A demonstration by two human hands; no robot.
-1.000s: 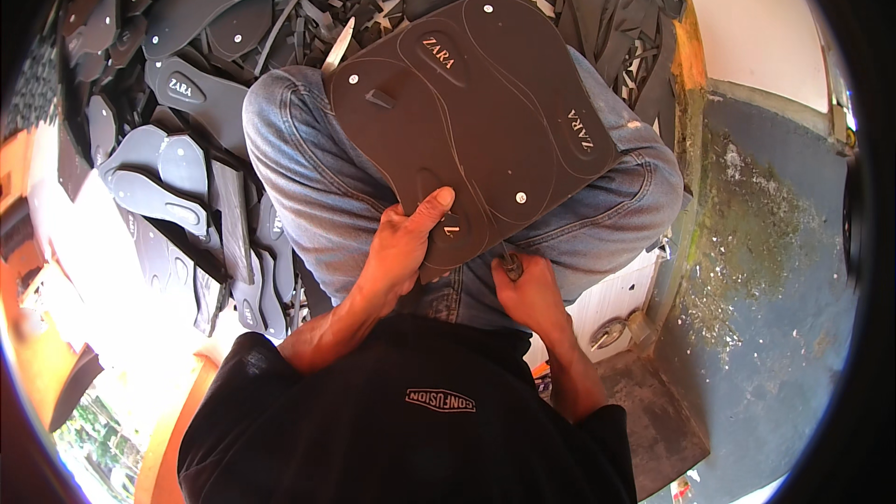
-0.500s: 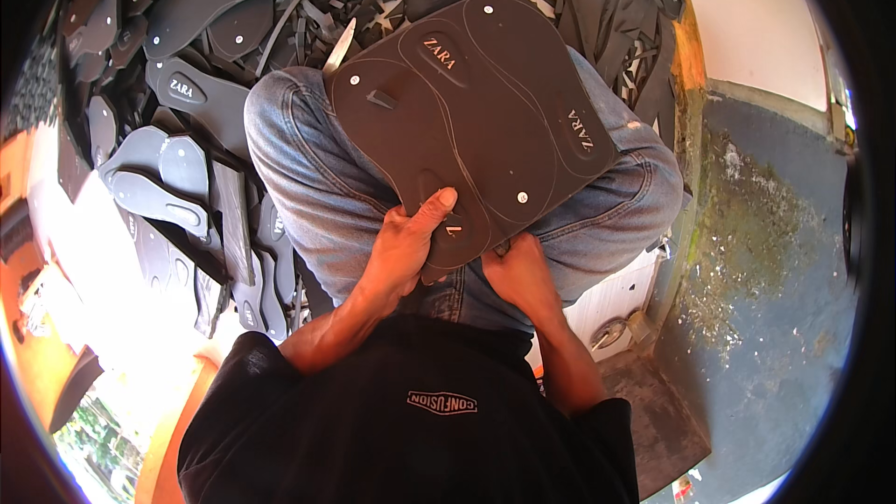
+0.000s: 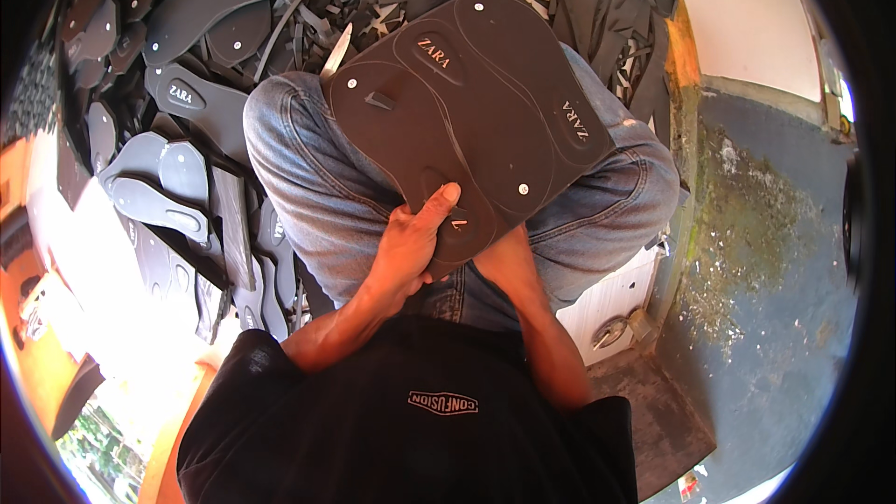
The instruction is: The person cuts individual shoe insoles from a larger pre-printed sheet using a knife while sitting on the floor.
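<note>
Sheet (image 3: 481, 126) lies across lap (image 3: 308, 163), left hand (image 3: 411, 238) clamped on its near corner. Right hand (image 3: 505, 258) is partly under its edge (fingers hidden, can't tell grip). Risk: one-corner hold may let sheet pivot if pushed from below.

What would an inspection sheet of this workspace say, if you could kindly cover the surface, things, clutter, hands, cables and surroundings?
Surface: jeans, worn by the seated person, support the panel.
Things: the panel is dark with curved outlines; a small offcut lies on it.
Clutter: dark scraps beyond the knees; many soles at left; a pale pointed piece by the panel's far left edge.
Left hand: grips the panel's near edge, thumb on top.
Right hand: partly hidden under the panel; grip cannot be told.
Cables: nothing seen.
Surroundings: stained blue-grey floor at right; bright glare at left.
</note>
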